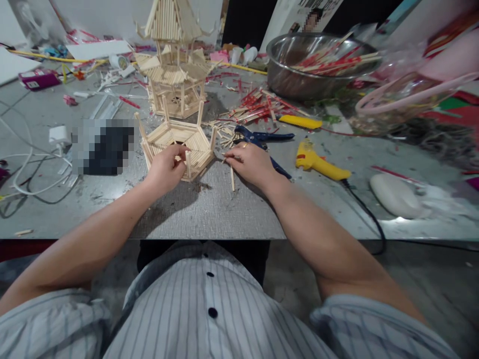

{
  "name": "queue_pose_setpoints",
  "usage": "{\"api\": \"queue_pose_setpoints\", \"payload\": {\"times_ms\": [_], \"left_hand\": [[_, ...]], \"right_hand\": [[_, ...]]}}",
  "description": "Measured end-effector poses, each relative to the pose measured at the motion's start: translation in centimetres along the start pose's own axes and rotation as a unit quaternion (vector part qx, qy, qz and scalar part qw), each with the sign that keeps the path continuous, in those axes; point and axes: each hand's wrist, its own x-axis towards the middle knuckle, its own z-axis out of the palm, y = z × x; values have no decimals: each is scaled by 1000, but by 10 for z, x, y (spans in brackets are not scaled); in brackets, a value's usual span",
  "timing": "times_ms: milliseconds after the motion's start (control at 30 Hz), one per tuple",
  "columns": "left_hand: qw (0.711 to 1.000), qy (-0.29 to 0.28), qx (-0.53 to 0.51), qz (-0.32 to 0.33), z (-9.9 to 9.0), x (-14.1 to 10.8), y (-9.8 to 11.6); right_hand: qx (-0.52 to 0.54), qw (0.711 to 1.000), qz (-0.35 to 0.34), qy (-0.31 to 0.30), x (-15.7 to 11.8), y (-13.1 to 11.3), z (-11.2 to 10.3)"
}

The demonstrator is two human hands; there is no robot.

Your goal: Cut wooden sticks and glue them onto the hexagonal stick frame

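A six-sided frame of pale wooden sticks (200,155) lies on the grey table, with short posts at its corners. My left hand (168,168) is closed at its near left side, fingertips at a front post; what they pinch is too small to tell. To the right of the frame, my right hand (250,162) is closed in a pinch around a small stick piece at its fingertips. A loose stick (232,178) lies just below those fingers. Behind the frame stands a tiered stick pagoda (175,72).
Blue cutters (277,136) lie partly behind my right hand, near a yellow knife (300,121) and a yellow glue gun (324,165). A steel bowl (295,82) of sticks stands at the back right. Cables (28,154) and a dark pixelated object (108,149) are left.
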Motion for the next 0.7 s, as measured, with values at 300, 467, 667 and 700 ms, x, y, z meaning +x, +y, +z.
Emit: {"api": "queue_pose_setpoints", "payload": {"times_ms": [300,467,667,700], "left_hand": [[1000,11,7,9,-1,-1,0],[1000,18,15,14,0,0,0],[1000,7,18,4,0,0,0],[1000,6,18,5,0,0,0]], "right_hand": [[46,976,-211,19,-2,-10,10],[41,963,-265,-18,-2,-24,18],[-56,969,-236,-37,-5,-36,13],[-70,968,-237,-41,-5,-38,12]]}}
